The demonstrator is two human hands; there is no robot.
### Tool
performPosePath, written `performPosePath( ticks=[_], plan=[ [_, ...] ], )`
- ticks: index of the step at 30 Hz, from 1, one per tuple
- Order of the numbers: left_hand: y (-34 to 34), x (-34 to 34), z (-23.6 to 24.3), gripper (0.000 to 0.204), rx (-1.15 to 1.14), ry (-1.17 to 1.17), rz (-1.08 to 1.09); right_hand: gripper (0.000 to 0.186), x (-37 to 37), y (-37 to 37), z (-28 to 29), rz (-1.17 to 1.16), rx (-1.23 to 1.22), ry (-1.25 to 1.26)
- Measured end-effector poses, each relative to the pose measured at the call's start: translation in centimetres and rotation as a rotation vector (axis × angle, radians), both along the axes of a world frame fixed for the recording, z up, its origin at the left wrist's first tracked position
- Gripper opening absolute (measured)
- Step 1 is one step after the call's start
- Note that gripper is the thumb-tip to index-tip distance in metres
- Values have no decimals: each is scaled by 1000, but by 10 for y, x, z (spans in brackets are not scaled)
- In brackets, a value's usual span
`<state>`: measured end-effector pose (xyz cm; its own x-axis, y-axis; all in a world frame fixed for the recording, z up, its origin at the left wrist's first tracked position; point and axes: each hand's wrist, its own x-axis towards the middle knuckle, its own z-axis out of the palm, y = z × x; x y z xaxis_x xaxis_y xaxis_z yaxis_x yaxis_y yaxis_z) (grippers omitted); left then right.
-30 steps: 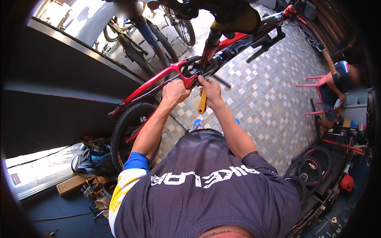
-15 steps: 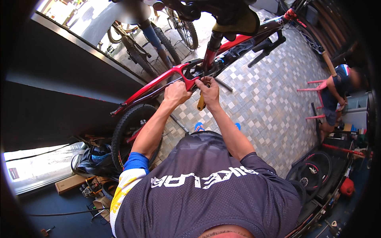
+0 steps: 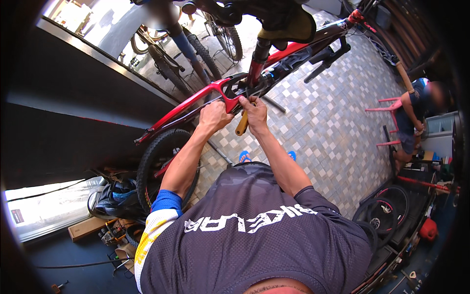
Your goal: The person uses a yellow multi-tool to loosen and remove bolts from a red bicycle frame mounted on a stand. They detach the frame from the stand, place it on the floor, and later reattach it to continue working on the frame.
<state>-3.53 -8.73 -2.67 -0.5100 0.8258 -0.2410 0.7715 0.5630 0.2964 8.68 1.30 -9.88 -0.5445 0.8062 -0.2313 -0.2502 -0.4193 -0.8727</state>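
Many floor tiles [image 3: 323,122] spread below; left hand [image 3: 214,116] curls against red frame [image 3: 205,91], right hand [image 3: 256,117] holds yellow bar [image 3: 241,127].

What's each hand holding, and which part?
The right hand holds a yellow bar by its upper part. The left hand is closed at the red frame, its grip hidden.

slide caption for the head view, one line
Left hand on a red bike frame, right hand around a gold crank, above tiled floor.

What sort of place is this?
Most likely a bicycle workshop, though that is inferred. A partly stripped red bicycle frame is being handled, other bicycles stand beyond it in brighter light, and bicycle wheels sit at lower right.
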Motion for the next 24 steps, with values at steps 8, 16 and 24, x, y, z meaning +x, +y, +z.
performPosePath(
  ticks=[8, 16, 24],
  plan=[
    [-2, 0, 2, 41, 7, -38, -10, 28, 4, -2, -2, 29, -40, 134],
    [-4, 4, 9, 43, 28, -85, 35, 28, 6, -12, -2, -150, 414, -170],
    [2, 4, 4, 41, 44, -30, 34, 28, 7, -9, 4, -57, 163, -128]
  ],
)
